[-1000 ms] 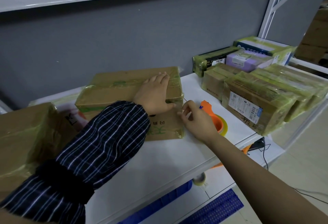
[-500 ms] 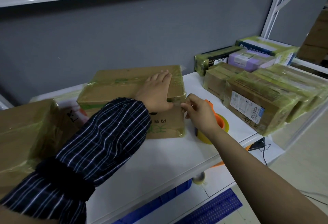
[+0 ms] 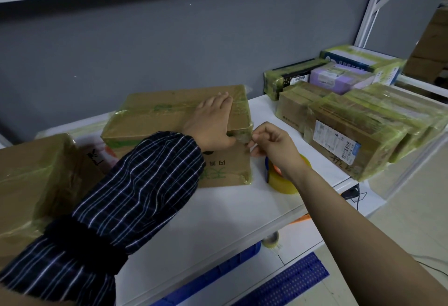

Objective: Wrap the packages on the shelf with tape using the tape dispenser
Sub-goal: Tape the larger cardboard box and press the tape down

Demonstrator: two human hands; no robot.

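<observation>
Landmark: the brown cardboard package (image 3: 160, 116) in the middle of the white shelf (image 3: 218, 208), already bound with clear greenish tape.
Left grip (image 3: 211, 121): released; it lies flat on the top of this package near the right end, fingers straight, the thumb pressed on the front edge.
Sleeve (image 3: 135, 184): dark with thin stripes, it covers the left forearm in front of the package.
Right grip (image 3: 271, 145): fingers curled, thumb and forefinger pinch the tape strip (image 3: 243, 136) at the front right corner of the package, just beside the left thumb.
Tape dispenser (image 3: 283, 182): on the shelf just to the right of the package, with a yellow roll, partly hidden under the right wrist.
Wrapped packages (image 3: 351, 136): a group farther to the right of the package, stacked close together.
Other package (image 3: 31, 172): to the left of it and nearer the camera, also under tape.
</observation>
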